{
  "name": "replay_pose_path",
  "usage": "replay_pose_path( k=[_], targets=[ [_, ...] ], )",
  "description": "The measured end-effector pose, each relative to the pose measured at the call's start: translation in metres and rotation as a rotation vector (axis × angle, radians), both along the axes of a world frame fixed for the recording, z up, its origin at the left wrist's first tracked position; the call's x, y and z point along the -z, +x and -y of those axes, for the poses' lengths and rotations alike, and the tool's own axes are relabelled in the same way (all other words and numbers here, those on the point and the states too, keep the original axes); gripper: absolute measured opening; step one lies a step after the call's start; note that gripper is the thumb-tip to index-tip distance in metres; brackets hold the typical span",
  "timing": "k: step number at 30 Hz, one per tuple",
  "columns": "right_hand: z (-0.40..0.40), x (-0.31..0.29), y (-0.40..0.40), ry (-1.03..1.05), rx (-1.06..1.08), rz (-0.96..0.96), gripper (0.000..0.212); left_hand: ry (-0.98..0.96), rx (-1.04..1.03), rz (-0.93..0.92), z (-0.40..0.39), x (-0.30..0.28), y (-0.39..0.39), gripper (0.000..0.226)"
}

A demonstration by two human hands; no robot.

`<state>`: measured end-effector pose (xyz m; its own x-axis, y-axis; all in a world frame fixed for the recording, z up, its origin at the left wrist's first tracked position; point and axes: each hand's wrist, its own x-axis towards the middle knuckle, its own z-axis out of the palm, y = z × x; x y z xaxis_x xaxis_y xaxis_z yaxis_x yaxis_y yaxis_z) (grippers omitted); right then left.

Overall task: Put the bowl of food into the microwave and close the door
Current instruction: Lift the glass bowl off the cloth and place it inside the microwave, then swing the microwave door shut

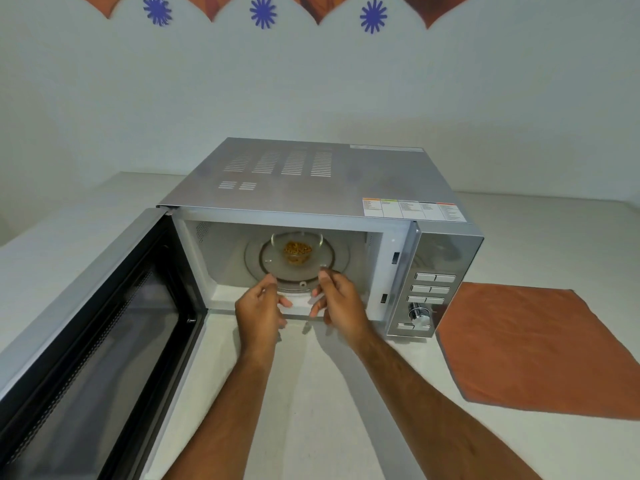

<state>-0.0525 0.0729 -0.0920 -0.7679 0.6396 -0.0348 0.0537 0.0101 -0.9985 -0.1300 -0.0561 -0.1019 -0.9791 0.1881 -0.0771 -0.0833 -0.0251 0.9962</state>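
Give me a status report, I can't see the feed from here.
Left hand and right hand open, empty, at the microwave mouth. Bowl of food sits on the turntable. Door wide open, nothing blocking it.

A pale wall [311,81] with blue flower decals [263,11] rises behind a white counter [329,393] bearing an orange cloth [533,348]

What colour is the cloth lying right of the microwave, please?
Rust orange cloth, clearest in the head view.
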Motion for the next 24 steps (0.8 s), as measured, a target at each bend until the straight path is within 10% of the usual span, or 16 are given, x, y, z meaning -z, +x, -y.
replay_pose_path(
  k=[12,24],
  targets=[
    [0.043,0.05,0.085,-0.082,0.04,-0.046,0.021,-0.08,0.092,-0.072,0.064,0.053,0.065,0.033],
    [0.051,0.063,0.158,0.534,0.004,0.139,0.028,-0.342,0.362,-0.334,0.073,0.053,0.115,0.035]
  ],
)
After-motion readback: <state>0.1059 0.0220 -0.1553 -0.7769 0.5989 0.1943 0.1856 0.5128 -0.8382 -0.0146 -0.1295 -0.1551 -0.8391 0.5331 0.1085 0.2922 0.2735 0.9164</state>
